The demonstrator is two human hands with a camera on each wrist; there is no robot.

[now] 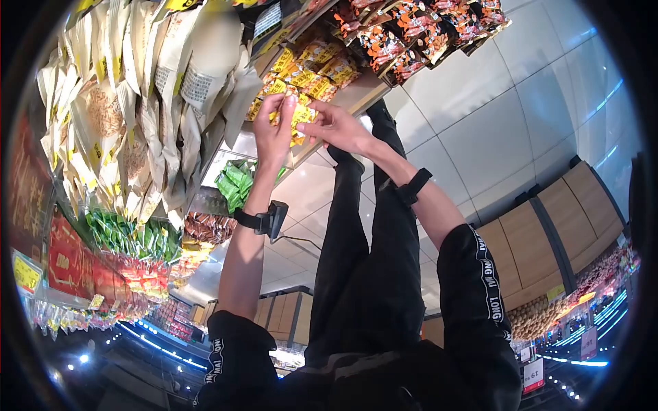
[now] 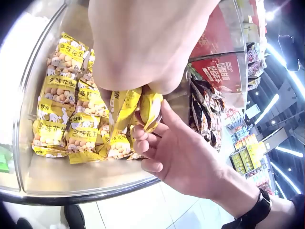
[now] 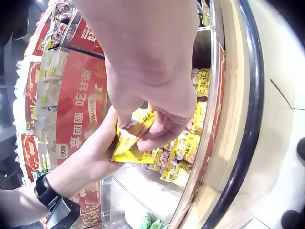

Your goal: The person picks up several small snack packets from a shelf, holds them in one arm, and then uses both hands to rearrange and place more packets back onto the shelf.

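A small yellow peanut packet (image 3: 127,148) is between my two hands, above a bin of similar yellow packets (image 2: 55,98). My left hand (image 1: 273,135) grips it, its fingers and thumb up against the wrapper. From the other side comes my right hand (image 1: 339,128), with finger and thumb at the packet's edge. In the right wrist view the right fingers curl onto the yellow wrapper, and the left hand (image 3: 97,145) supports it from behind. The left wrist view shows the right hand's fingers (image 2: 148,150) loosely bent beside the packet, which the left hand partly covers.
Dark red-and-orange snack packs (image 1: 411,31) adjoin the bin. Large pale bags (image 1: 147,103) hang in rows on the left. Green packets (image 1: 235,183) lie close to the left forearm. A rounded dark rail (image 3: 255,71) edges the bin beside the tiled floor (image 1: 473,123).
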